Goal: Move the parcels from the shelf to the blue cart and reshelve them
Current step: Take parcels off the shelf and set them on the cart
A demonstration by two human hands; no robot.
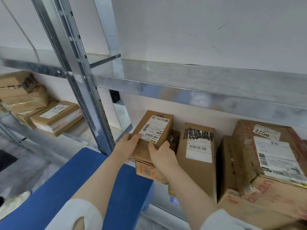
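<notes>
A small brown cardboard parcel [153, 127] with a white barcode label sits on top of another box [146, 170] at the left end of the metal shelf [199, 95]. My left hand [127, 141] grips its near left corner, thumb on top. My right hand [159, 151] holds its near right corner, thumb on the top edge. The blue cart [69, 185] lies below and to the left of my arms, nothing on its visible surface.
To the right on the same shelf stand a tall brown box [197, 156] with a scribbled-out label and a large torn box [265, 163] with labels. Several flat parcels [54, 118] are stacked on the neighbouring shelf at left. A steel upright [79, 77] separates the bays.
</notes>
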